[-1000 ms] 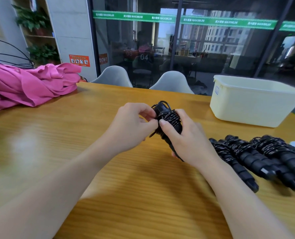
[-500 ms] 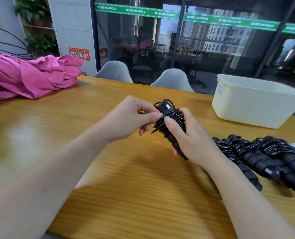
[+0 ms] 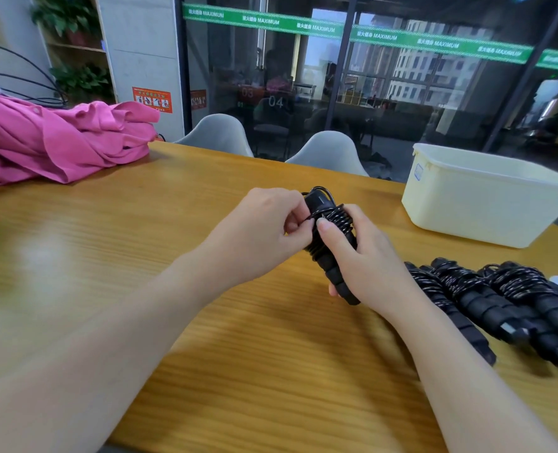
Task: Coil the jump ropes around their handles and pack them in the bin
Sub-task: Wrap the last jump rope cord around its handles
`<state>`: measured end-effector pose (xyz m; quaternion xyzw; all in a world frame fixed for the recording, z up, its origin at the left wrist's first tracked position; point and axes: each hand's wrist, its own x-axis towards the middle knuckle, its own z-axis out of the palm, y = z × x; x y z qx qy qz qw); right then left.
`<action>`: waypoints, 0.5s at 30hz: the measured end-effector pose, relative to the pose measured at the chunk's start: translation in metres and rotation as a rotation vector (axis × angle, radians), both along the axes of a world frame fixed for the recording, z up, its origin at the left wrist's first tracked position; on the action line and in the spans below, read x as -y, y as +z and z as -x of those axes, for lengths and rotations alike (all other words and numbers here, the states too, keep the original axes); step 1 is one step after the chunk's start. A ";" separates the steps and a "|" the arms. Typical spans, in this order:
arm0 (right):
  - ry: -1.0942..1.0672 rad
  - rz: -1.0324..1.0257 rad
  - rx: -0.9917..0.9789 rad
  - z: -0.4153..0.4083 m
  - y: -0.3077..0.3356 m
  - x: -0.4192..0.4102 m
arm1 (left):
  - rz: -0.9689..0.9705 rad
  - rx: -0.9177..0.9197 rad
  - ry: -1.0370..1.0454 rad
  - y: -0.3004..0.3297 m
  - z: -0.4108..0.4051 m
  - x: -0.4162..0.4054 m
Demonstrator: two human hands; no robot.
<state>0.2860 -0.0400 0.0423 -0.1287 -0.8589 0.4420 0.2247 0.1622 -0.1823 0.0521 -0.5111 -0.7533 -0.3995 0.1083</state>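
Wooden bench (image 3: 114, 289) carries a pink cloth heap (image 3: 52, 142) at ten o'clock, a cream plastic bin (image 3: 486, 204) at two o'clock and a row of coiled black jump ropes (image 3: 499, 305) at four o'clock. At centre the right hand (image 3: 365, 259) grips the handles of one jump rope (image 3: 331, 243) above the bench, thumb on the coils, while the left hand (image 3: 261, 230) pinches its cord near the top.

At centre frame the jump rope (image 3: 331, 238) is black, with glossy black cord. The coiled ropes (image 3: 486, 295) at lower right are black too. The bin (image 3: 486, 204) at right is cream. The worktop (image 3: 140, 256) is honey-yellow with wood grain. The cloth (image 3: 49, 142) at upper left is pink.
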 end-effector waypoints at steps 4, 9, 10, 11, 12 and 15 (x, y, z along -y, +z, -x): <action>-0.021 0.000 -0.012 -0.001 0.003 0.006 | -0.092 -0.152 0.060 -0.005 -0.001 0.000; -0.075 -0.061 -0.040 -0.002 0.004 0.007 | -0.194 -0.097 0.170 -0.007 -0.014 -0.007; -0.081 -0.065 -0.041 -0.003 0.003 0.006 | -0.178 -0.034 0.162 -0.007 -0.015 -0.007; -0.085 -0.066 -0.041 -0.004 0.003 0.005 | -0.151 0.044 0.135 -0.005 -0.015 -0.007; -0.085 -0.069 -0.038 -0.005 0.003 0.003 | -0.120 0.127 0.091 -0.003 -0.015 -0.006; -0.061 -0.085 -0.023 -0.008 0.003 -0.003 | -0.046 0.328 -0.046 0.002 -0.010 -0.004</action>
